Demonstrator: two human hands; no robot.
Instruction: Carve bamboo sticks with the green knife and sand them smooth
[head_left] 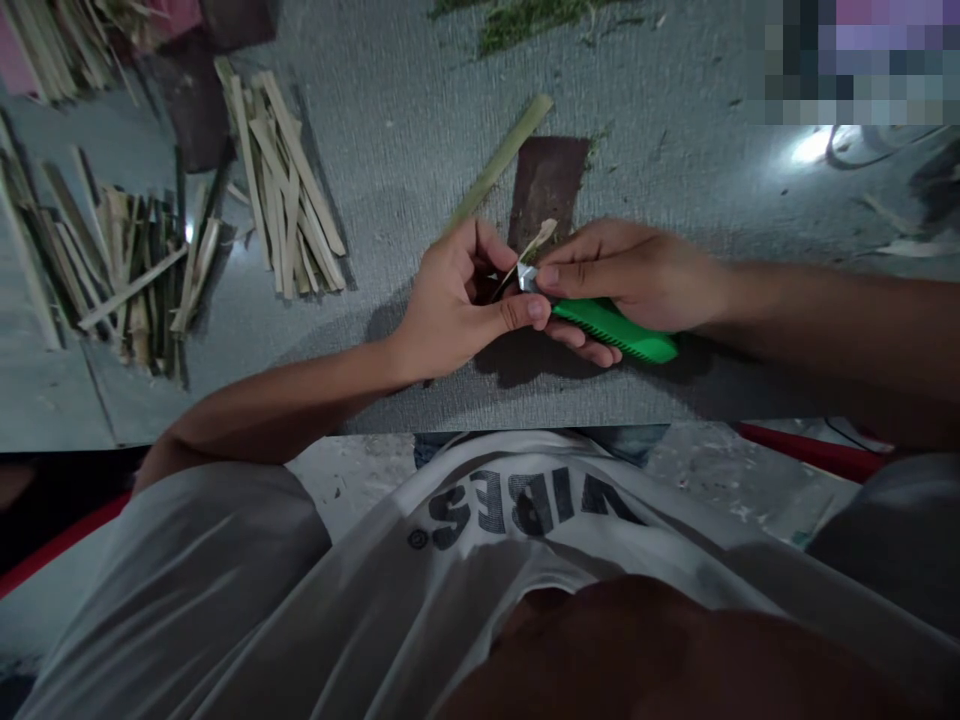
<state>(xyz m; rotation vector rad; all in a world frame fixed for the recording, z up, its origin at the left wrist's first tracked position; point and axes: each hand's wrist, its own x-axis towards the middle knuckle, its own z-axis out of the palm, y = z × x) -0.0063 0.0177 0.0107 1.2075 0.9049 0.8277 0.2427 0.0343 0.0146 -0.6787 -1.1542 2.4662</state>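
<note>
Head view: my left hand (454, 300), in the centre of the frame, is curled closed on a thin, pale, bamboo-like sliver (543, 234), whose curling tip shows just above the blade. My right hand (630, 270), just right of centre, is wrapped around a green plastic-handled utility knife (615, 328), its thumb beside the silver metal blade (527, 277), which points toward my left fingers. A long, flat, yellow-green strip (508, 155) slants up from behind my left knuckles; I can't tell whether my fingers grip it. A dark brown rectangular sheet (551, 175) lies just above my hands on the grey textured tabletop (397, 120). In the upper left rests a loose bundle of pale flat sticks (289, 190), and farther left, a pile of mixed green and tan sticks (139, 270). Fine green shavings (525, 25) lie scattered along the top edge.
</note>
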